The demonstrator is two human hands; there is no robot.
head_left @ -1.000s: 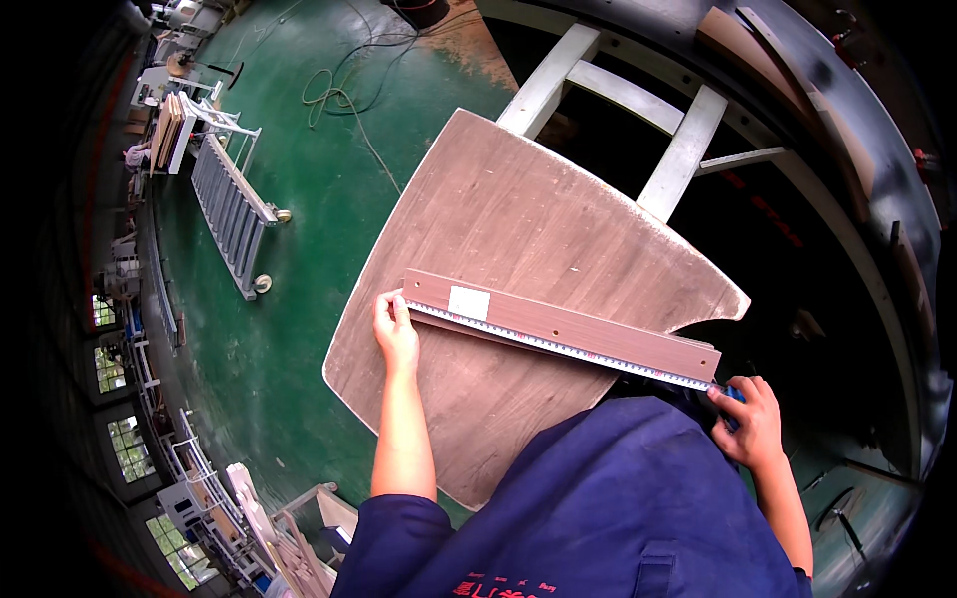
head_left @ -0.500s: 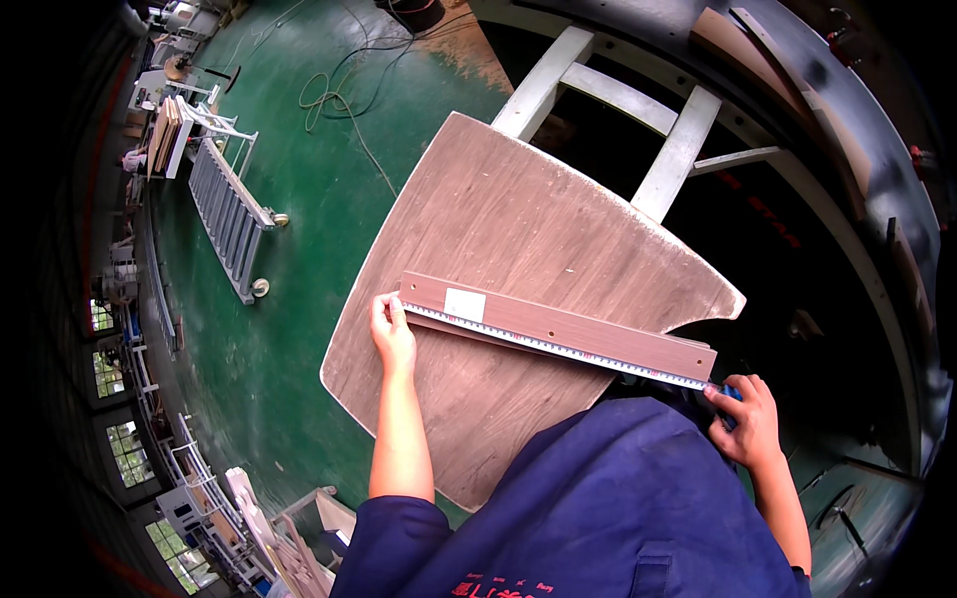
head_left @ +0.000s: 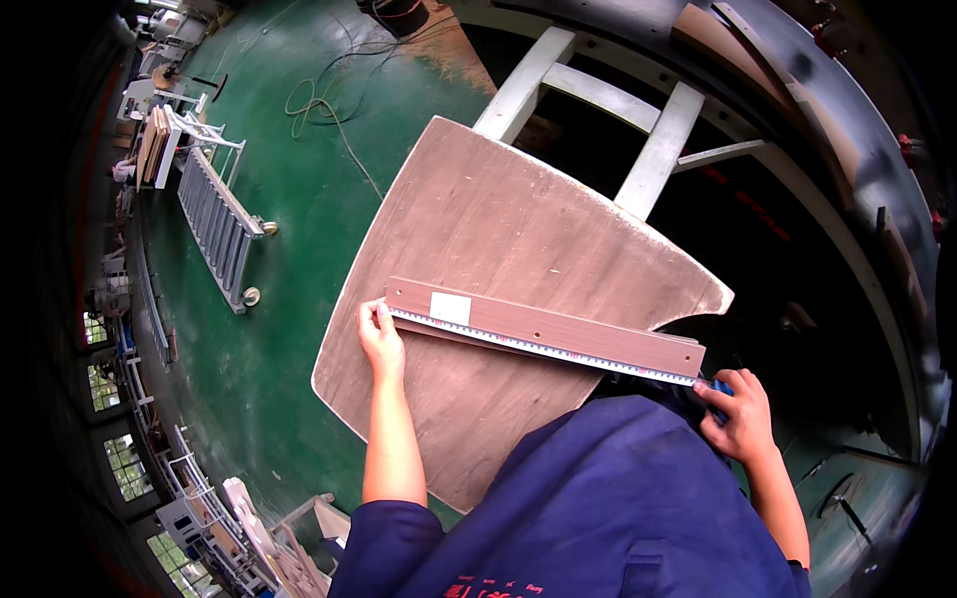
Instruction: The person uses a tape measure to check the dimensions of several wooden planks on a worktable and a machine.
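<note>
A brown wood-grain strip point(head_left: 598, 341) with a few small holes and a white label point(head_left: 450, 308) lies slantwise on a wood-grain tabletop point(head_left: 498, 209). Stretched along its near edge is the blade of a tape measure point(head_left: 558, 354). My left hand point(head_left: 381, 337) pinches the blade's end at the strip's left corner, with the thumb on top. At the strip's right end, my right hand point(head_left: 736, 409) is closed round the blue tape case, which is mostly covered by the fingers. Another brown piece shows partly beneath the strip.
Pale metal legs point(head_left: 653, 149) of a frame stand beyond the tabletop. A wheeled grey rack point(head_left: 214, 214) holding boards stands on the green floor at left. Cables point(head_left: 317, 108) trail across the floor near a dark bucket point(head_left: 399, 15). More boards point(head_left: 254, 528) lean at lower left.
The whole view has shifted slightly, so the tabletop and strip appear a little farther left. Both hands keep their hold on the tape measure along the strip.
</note>
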